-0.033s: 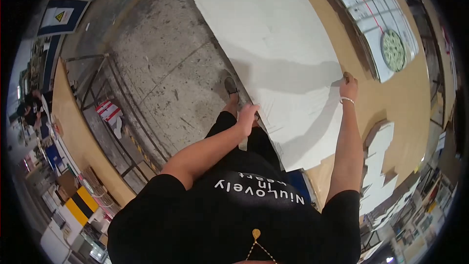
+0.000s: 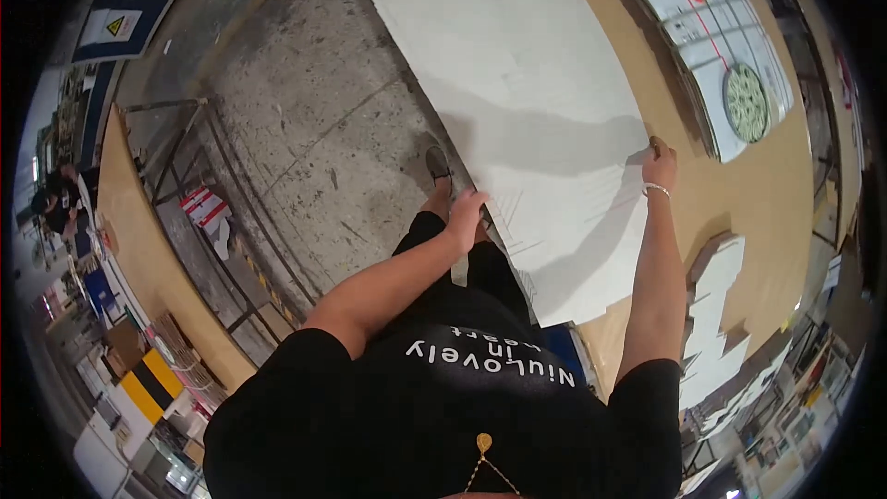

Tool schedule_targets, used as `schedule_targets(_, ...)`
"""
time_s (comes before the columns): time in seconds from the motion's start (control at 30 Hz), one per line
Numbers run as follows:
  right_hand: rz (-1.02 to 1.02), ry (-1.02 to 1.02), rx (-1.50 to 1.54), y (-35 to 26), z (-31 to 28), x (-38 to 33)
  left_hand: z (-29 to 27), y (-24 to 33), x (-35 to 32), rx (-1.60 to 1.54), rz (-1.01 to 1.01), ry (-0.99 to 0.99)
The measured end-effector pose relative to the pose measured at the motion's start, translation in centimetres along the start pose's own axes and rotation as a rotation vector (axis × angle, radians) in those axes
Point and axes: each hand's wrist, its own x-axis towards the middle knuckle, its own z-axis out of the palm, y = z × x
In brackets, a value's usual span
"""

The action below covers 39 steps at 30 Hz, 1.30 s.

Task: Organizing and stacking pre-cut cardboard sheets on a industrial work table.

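Note:
A long white sheet of board [image 2: 517,55] lies across the tan table, its lower end close to my body. My left hand [image 2: 468,217] is at the sheet's left edge, thumb near the top face and fingers closed about the rim, partly hidden. On the opposite edge, my right hand [image 2: 660,166] pinches the sheet, its fingers curled and a bracelet at the wrist. Shadows of my arms fall over the white surface. Fine slanted lines show on the sheet near both hands.
Right of the sheet, the tan tabletop [image 2: 601,0] carries a stack of printed flat boards [image 2: 684,28] with a round green pattern. Nearer me lie white step-edged cut pieces [image 2: 716,296]. Left, beyond the concrete floor [image 2: 314,120], stands another metal-framed table [image 2: 152,231]. A person [image 2: 63,199] is far left.
My left hand has shifted slightly at the sheet's left edge, its thumb drawn in closer to the rim. My right hand stays at the same spot.

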Motion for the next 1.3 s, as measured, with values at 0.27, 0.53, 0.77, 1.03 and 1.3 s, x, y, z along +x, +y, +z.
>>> schedule_targets(0.27,0.041,-0.040,-0.085,-5.4,0.8,1.6,-0.1,3.1,1.1,-0.014,0.166,0.058)
schedule_targets(0.53,0.012,0.005,-0.088,-8.5,2.9,4.6,1.2,11.9,3.4,-0.214,0.200,-0.022)
schedule_targets(0.77,-0.231,0.189,-0.019,-13.7,1.2,5.5,2.5,16.9,0.3,-0.079,0.075,-0.034)
schedule_targets(1.03,0.026,-0.342,0.506,-30.9,4.9,4.3,3.6,27.6,6.1,0.114,0.310,0.385)
schedule_targets(1.3,0.129,-0.494,0.700,-30.9,6.2,5.7,1.6,29.4,10.5,0.121,0.212,0.323)
